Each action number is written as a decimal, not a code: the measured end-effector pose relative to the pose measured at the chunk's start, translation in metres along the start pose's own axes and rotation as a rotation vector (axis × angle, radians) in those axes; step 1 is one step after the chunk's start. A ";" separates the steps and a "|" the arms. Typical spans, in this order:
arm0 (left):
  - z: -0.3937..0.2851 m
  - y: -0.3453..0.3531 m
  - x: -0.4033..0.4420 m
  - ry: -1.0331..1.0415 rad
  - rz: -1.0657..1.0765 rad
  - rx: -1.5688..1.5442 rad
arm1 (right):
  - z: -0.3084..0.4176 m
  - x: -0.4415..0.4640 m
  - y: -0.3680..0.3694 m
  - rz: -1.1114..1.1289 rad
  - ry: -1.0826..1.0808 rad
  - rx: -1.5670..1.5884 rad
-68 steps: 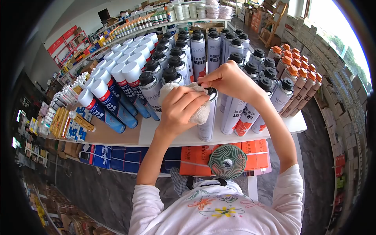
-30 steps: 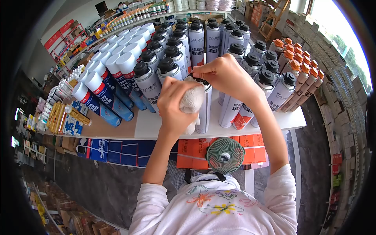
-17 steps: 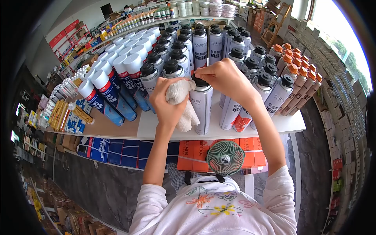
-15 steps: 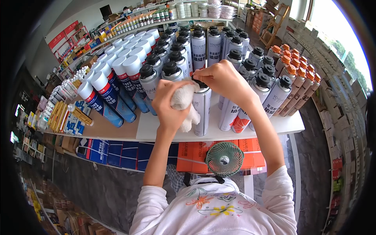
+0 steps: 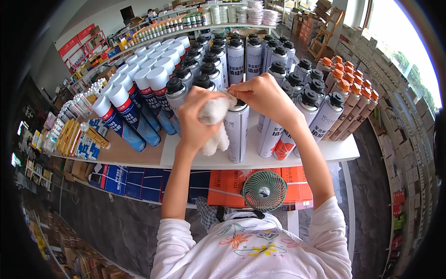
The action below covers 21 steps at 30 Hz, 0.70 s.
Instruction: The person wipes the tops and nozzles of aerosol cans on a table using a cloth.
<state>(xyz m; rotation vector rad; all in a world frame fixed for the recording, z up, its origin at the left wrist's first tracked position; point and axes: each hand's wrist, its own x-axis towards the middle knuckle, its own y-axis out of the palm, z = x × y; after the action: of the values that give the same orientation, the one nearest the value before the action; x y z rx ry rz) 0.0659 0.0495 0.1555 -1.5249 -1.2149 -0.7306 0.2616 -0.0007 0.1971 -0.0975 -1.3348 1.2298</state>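
My left hand (image 5: 197,118) is closed around a bunched white cloth (image 5: 214,114), with part of it hanging below the palm. My right hand (image 5: 260,95) is closed in a pinch above the front can, at the end of the cloth that stretches across to its fingertips. Beneath the fingers stands an upright white spray can (image 5: 238,135) with a black top, mostly covered by the hand and cloth. Similar black-topped cans (image 5: 272,132) stand close on the right, and another can (image 5: 176,93) is just left of my left hand.
Blue cans with white caps (image 5: 134,116) fill the table's left side; orange-capped brown cans (image 5: 350,100) stand at its right. A green fan (image 5: 265,189) sits at my waist, before orange boxes (image 5: 225,186) under the white tabletop (image 5: 195,160). Stocked shelves surround the room.
My left hand has shifted slightly left with the cloth, which now stretches further between the hands. My right hand stays in its pinch above the can.
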 end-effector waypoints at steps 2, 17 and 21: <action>-0.001 0.020 -0.012 0.145 -0.045 0.078 | -0.005 0.000 0.000 0.001 -0.024 -0.007; 0.008 0.045 -0.113 0.073 0.122 0.073 | -0.004 0.001 0.002 -0.009 -0.054 -0.106; -0.014 0.038 -0.071 0.161 -0.139 0.156 | 0.003 0.006 0.008 0.010 -0.088 -0.183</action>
<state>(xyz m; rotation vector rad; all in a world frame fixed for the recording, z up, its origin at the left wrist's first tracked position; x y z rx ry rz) 0.0814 0.0130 0.0836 -1.2399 -1.2344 -0.8142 0.2528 0.0052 0.1961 -0.1813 -1.5241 1.1294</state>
